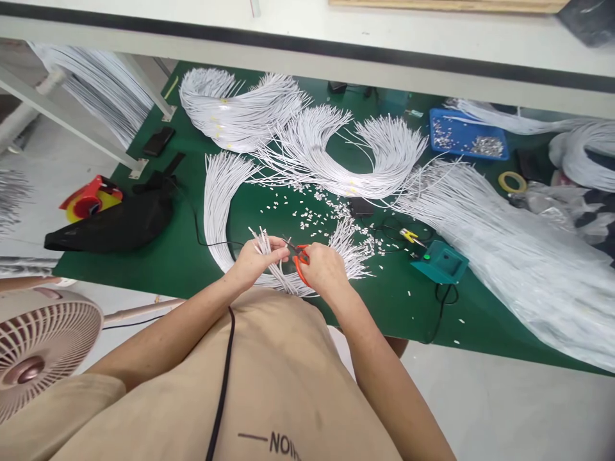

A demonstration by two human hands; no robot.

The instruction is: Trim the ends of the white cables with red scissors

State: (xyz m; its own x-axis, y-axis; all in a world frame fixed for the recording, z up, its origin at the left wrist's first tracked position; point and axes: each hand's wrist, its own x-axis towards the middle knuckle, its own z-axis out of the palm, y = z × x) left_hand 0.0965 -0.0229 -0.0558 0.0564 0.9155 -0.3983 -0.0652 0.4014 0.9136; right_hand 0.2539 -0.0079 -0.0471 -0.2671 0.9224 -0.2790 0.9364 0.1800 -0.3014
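Several white wires (277,272) are in my left hand (255,259), which is closed around them near their ends. My right hand (324,267) grips red-handled cutters (301,261), whose dark jaws point left to the fingertips of my left hand. Whether the jaws touch a wire is too small to tell. A curved bundle of white wires (217,218) lies on the green table (158,262) left of my hands and passes beneath them. Small white pieces (312,214) are scattered beyond my hands.
More wire bundles (346,179) lie farther back. To the right are a teal device (439,262), yellow-handled pliers (410,235), a blue tray (468,152) and a tape roll (512,182). At left are a red tape dispenser (91,198), a black bag (118,224) and a fan (43,346).
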